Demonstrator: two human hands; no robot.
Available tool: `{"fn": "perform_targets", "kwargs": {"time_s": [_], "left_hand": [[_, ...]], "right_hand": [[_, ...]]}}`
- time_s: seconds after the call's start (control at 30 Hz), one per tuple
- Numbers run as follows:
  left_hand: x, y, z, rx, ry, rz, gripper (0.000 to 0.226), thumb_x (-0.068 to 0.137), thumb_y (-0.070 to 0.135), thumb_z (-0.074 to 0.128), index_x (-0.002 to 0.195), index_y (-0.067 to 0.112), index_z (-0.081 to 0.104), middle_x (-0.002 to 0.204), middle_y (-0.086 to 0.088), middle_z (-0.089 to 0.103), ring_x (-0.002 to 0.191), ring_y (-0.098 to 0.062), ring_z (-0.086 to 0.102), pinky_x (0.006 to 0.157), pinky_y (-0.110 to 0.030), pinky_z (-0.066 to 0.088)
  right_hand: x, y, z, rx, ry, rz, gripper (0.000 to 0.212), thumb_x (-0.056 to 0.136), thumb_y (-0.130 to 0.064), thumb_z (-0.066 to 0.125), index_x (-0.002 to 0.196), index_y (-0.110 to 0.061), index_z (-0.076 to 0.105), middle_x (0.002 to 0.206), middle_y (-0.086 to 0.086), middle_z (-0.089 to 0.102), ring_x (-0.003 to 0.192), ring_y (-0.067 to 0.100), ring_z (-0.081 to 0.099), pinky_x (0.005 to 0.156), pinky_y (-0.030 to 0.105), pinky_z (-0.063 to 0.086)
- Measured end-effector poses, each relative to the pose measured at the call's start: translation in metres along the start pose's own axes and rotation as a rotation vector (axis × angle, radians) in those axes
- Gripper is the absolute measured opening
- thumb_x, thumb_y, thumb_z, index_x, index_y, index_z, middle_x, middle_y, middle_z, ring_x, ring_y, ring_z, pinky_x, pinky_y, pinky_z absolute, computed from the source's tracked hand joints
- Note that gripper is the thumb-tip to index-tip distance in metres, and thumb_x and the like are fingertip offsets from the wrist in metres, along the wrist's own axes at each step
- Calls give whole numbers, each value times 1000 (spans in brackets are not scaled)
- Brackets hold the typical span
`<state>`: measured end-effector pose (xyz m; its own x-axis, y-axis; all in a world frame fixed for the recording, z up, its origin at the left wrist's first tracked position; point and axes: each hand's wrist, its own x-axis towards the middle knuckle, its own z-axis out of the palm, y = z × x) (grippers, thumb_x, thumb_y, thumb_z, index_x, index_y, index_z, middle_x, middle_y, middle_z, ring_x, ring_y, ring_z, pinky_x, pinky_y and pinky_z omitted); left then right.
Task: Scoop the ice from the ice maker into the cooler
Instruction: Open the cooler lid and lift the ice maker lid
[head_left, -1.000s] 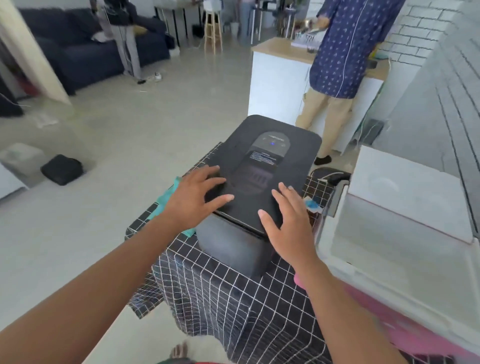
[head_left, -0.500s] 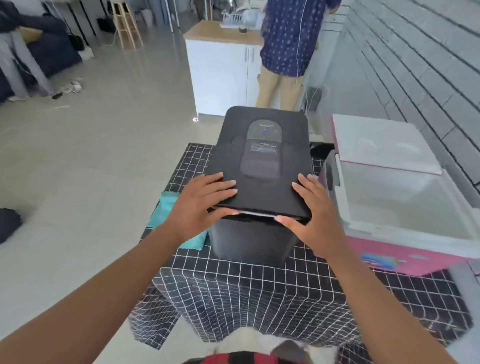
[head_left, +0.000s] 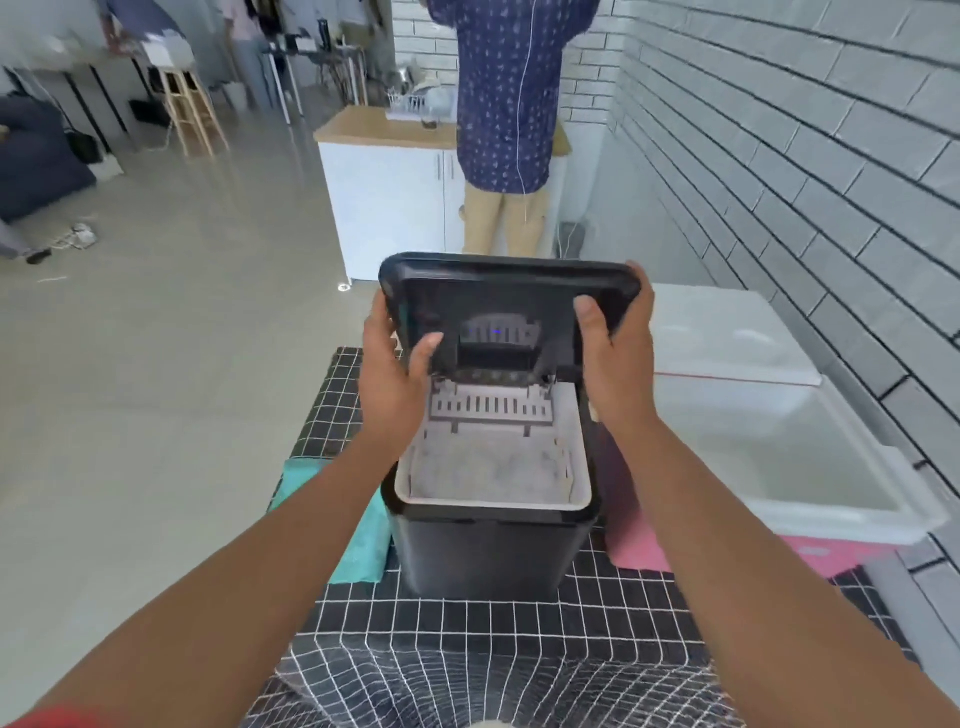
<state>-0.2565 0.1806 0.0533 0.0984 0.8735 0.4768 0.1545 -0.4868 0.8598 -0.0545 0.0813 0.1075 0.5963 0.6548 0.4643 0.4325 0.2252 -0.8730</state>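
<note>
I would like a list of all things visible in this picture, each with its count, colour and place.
ice maker: one, black, middle of table
lid: one, black, raised, held by both hands
ice: pale heap, inside ice maker
cooler: one, white and pink, open, right of ice maker
cloth: one, teal, left of ice maker
tablecloth: one, black with white grid
cabinet: one, white, behind
other person: one, blue shirt, at cabinet
stool: one, wooden, far left
left hand: grips lid
right hand: grips lid

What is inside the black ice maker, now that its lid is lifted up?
Inside the ice maker a white basket holds blurred pale ice. Behind it is a slotted white part. The raised lid, held by both hands, covers the rear. No scoop is visible.
</note>
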Motion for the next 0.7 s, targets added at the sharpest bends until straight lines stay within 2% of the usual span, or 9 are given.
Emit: {"fn": "perform_targets", "kwargs": {"time_s": [0.1,0.17,0.2,0.33,0.5,0.57,0.7], "left_hand": [[11,-10,12,-2,-39,-31,76,93,48,61,154,35,18,150,12,42,135,-9,46,106,-45,47],[20,-12,18,18,-26,-62,76,92,52,60,153,40,16,149,15,42,134,-9,47,104,-44,49],[24,-13,19,35,-15,-63,76,92,52,59,153,41,15,149,16,42,134,-9,47,104,-43,49],[35,-13,24,115,20,-29,74,94,46,61,153,38,18,145,12,44,131,-10,48,104,-34,49],[44,-15,30,194,0,-44,73,93,41,63,153,32,22,142,4,46,128,-14,49,103,-37,49],[46,-16,31,234,-11,-36,74,91,39,65,153,29,25,142,2,45,128,-14,49,104,-36,48],[47,-16,30,230,-11,-38,75,88,39,68,151,30,29,138,2,48,123,-13,50,101,-36,50]], "right_hand": [[19,11,8,-61,-20,51,65,93,-50,49,147,-25,23,144,-4,44,129,13,44,99,11,37],[29,18,12,-101,-29,42,66,94,-49,48,149,-27,18,147,-6,41,130,10,42,90,-3,32],[32,23,14,-118,-39,40,66,95,-47,47,150,-28,16,148,-7,39,131,9,40,89,-6,30],[35,41,21,-210,-56,26,71,95,-39,51,151,-26,10,154,-5,28,139,10,29,106,14,25],[35,60,27,-300,-113,23,83,92,-39,58,152,-23,3,159,-2,13,143,14,18,108,19,18],[37,63,27,-320,-145,23,86,91,-37,61,153,-20,4,159,0,15,143,16,19,111,22,19],[42,61,23,-310,-161,27,86,87,-32,67,152,-18,11,153,5,28,139,21,30,113,40,32]]}}
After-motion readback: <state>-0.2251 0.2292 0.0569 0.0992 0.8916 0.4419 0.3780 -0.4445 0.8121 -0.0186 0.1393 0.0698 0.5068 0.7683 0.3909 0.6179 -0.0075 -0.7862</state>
